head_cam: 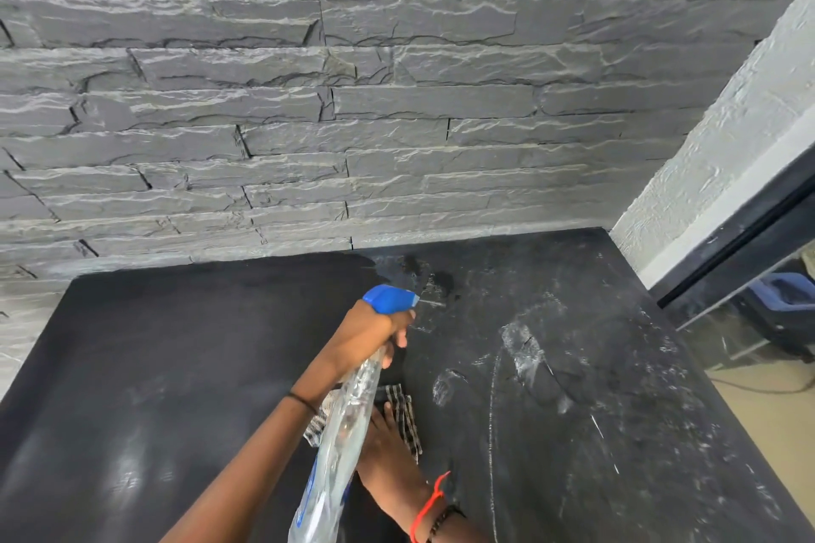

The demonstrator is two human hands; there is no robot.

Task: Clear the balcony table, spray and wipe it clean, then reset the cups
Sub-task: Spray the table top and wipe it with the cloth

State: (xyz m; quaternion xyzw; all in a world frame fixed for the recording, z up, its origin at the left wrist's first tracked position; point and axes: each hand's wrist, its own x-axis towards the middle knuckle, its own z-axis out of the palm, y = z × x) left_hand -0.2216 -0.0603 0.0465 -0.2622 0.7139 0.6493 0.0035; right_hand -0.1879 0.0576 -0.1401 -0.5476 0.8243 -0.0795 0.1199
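Lower centre of frame, nearest: right hand (388, 439), red thread at wrist; lies with fingers straight on a checked cloth (405, 408), curls round nothing, pins the cloth flat to the table (176, 344); probably parked there to keep the wipe ready during spraying; partly hidden behind the bottle. Crossing from lower left toward centre: left hand (370, 333), black band at wrist; wraps closely round the neck of the spray bottle (346, 423), fingers curled at the trigger; tilts the clear body back toward the camera and aims the blue nozzle (390, 299) forward and slightly right, at the soiled half. Just right of the nozzle: thin pale jet (434, 303); suggests a squeeze in progress. Stage, as judged: spraying, with wiping yet to come. Centre to right of frame: matte black tabletop, marked with white smears and droplets (525, 348) and a pale curved streak; darker wet blotches (441, 278) near the back edge; plainer on the left half, with soft glare low left. No cups anywhere in view; impossible to say where set aside. Upper frame: dark grey split-slate wall (353, 101), meeting the table's back edge. Right edge: white textured pillar (727, 137); below it, black frame (749, 260) with glass; behind the glass, a blue object (785, 293), kind unclear.
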